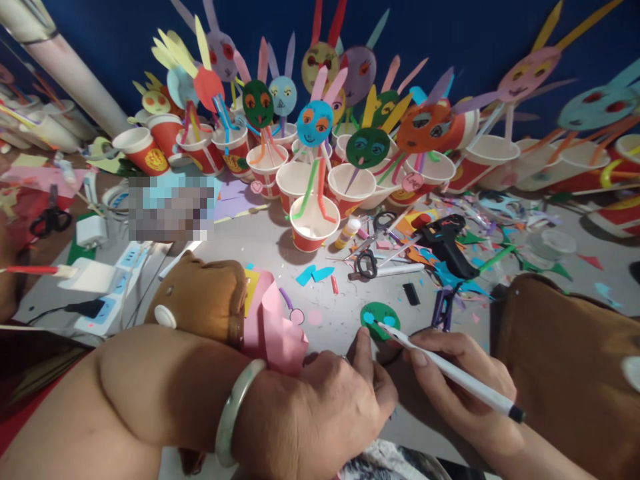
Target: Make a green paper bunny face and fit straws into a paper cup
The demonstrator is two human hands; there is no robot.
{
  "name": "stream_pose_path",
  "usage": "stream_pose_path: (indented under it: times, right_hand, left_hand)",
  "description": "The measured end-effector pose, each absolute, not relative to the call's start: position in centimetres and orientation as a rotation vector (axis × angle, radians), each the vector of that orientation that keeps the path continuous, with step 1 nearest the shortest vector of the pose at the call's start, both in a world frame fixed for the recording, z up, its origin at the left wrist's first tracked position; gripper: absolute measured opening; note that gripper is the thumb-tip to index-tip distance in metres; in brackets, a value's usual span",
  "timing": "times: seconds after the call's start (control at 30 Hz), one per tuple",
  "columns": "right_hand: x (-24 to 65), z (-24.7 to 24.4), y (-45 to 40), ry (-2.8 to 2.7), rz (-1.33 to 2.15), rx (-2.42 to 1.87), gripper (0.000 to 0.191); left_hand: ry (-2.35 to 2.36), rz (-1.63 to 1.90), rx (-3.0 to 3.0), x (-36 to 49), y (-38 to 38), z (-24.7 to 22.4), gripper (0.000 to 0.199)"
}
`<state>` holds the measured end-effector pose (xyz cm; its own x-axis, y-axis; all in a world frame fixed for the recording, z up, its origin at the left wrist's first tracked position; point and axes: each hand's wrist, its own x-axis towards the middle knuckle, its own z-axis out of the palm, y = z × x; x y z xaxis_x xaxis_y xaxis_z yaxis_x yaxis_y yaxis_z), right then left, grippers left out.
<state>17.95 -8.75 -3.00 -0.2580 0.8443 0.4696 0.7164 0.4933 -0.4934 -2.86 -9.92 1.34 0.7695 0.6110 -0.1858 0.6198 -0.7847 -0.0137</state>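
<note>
A small green paper circle (379, 331) with light blue eye shapes lies on the table in front of me. My left hand (325, 410), a pale bangle on its wrist, presses the circle's lower left edge with the index finger; the other fingers are curled. In my right hand (457, 380) is a slim white marker (460, 377), its black end toward me. The marker's tip is over the circle, near the eyes; whether it touches the paper I cannot tell. Pink paper (275, 317) sticks out by my left wrist.
Paper cups (314, 223) with paper-faced straw figures line the back. A black glue gun (450, 243), scissors (367, 263), a glue bottle (347, 233) and paper scraps lie ahead. Brown sleeves (565, 373) flank my hands. At left is a power strip (117, 280).
</note>
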Motion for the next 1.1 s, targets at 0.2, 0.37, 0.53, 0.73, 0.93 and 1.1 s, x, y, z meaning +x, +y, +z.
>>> stream_pose_path:
  times: [0.2, 0.37, 0.53, 0.73, 0.93, 1.1]
  right_hand:
    - [17.79, -2.6, -8.66, -2.032, 0.163, -1.292, 0.004]
    - [17.84, -2.72, -8.88, -2.012, 0.198, -1.298, 0.006]
    - [17.96, -2.67, -8.93, -2.051, 0.201, -1.29, 0.005]
    - [18.19, -2.96, -8.98, -2.048, 0.179, -1.282, 0.005]
    - [18.3, -2.99, -9.11, -2.042, 0.156, -1.299, 0.008]
    - [17.91, -2.82, -8.87, -2.052, 0.2, -1.283, 0.007]
  left_hand:
    - [0.998, -0.194, 2.927, -2.85, -9.9, 0.91, 0.04]
    - [1.003, -0.165, 2.94, -2.9, -10.01, 0.38, 0.04]
    - [0.984, -0.254, 2.966, -2.86, -10.0, 0.89, 0.039]
    - [1.067, -0.166, 3.0, -2.79, -10.35, 0.9, 0.041]
    - [1.089, -0.132, 3.007, -2.84, -10.3, 0.81, 0.04]
    - [1.066, -0.145, 2.971, -2.81, -10.14, 0.87, 0.039]
